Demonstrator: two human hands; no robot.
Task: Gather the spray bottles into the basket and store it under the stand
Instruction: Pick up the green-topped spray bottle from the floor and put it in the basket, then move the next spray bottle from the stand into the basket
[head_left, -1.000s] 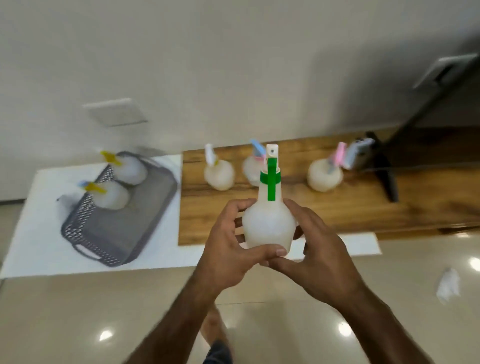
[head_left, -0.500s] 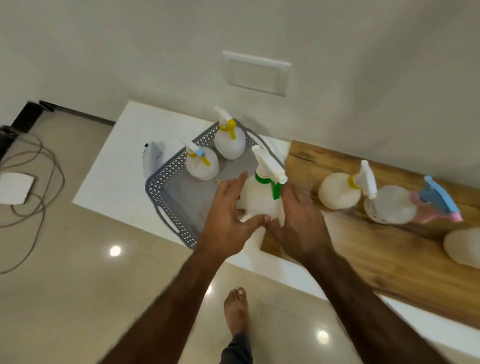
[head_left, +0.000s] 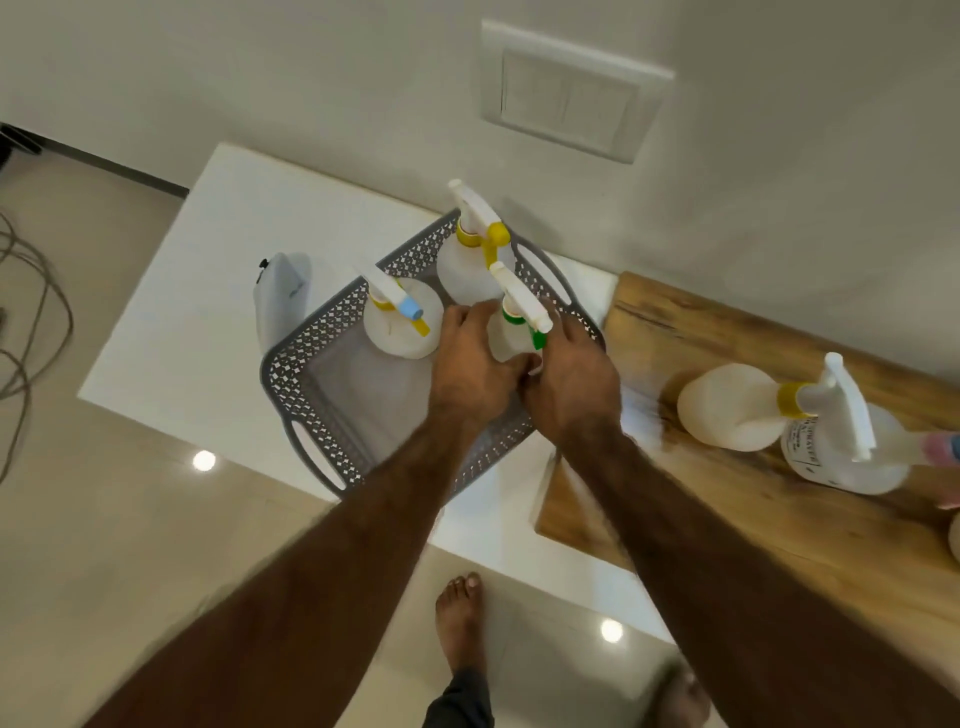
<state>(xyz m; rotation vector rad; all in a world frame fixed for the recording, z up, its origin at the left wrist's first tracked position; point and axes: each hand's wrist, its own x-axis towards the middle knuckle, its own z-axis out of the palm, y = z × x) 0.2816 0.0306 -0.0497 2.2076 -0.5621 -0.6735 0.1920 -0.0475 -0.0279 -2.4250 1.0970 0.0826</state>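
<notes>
A grey perforated basket (head_left: 311, 358) sits on a white slab. Inside it stand a white spray bottle with a yellow collar (head_left: 470, 260) at the back and one with a yellow collar and blue nozzle (head_left: 400, 322) on the left. My left hand (head_left: 470, 364) and my right hand (head_left: 574, 379) both grip a green-collared spray bottle (head_left: 511, 327), upright inside the basket's right side. Its lower body is hidden by my fingers. Two more bottles (head_left: 727, 405) (head_left: 841, 447) rest on the wooden stand (head_left: 779, 519) to the right.
A white plastic item (head_left: 283, 296) lies left of the basket on the white slab (head_left: 171, 322). Cables (head_left: 26, 332) trail on the tiled floor at far left. A wall plate (head_left: 571, 93) sits above. My bare foot (head_left: 460, 618) is on the floor below.
Both hands carried the green-collared bottle from in front of the wooden stand leftward and down into the basket. The view swung left with them.
</notes>
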